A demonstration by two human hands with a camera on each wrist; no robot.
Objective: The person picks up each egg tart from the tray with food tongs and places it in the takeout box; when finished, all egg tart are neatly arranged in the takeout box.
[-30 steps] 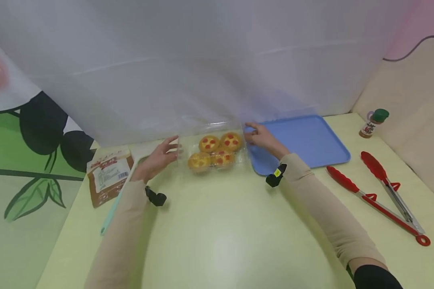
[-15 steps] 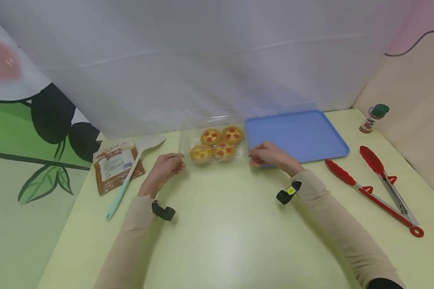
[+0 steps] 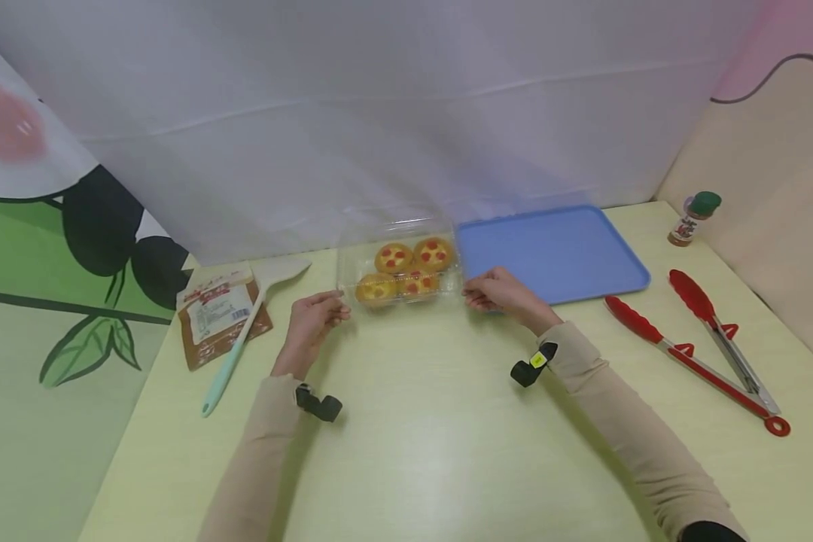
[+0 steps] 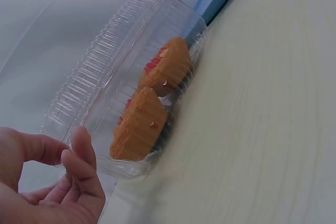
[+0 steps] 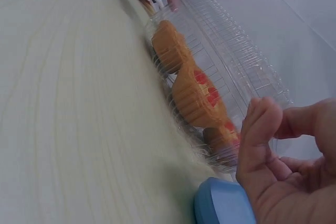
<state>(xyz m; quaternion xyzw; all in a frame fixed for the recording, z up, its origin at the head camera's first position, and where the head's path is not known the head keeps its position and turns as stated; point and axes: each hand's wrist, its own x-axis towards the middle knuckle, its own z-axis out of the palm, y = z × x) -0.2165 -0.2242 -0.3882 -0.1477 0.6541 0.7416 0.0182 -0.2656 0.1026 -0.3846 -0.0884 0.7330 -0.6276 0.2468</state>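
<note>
A clear plastic clamshell container [image 3: 406, 224] stands against the back of the table, with several small round tarts [image 3: 394, 257] inside, yellow on top with red pieces. My left hand [image 3: 309, 325] pinches the container's front left corner between thumb and fingers. At the front right corner, my right hand [image 3: 504, 295] pinches the edge the same way. The ribbed lid [image 4: 86, 80] rises over the tarts [image 4: 139, 124] in the left wrist view. From the right wrist view, the tarts' brown fluted sides [image 5: 194, 100] show through the plastic wall.
Right of the container lies a blue tray [image 3: 555, 252]. Red-tipped tongs [image 3: 718, 369] lie spread at the right, with a green-capped seasoning bottle [image 3: 692, 220] behind them. On the left, a pale green-handled spatula [image 3: 233, 354] lies across a brown packet [image 3: 220, 320].
Both hands have come from the container's sides toward its front corners, and their spread fingers have curled in to pinch the edge. The container stays in place; the head view has shifted slightly.
</note>
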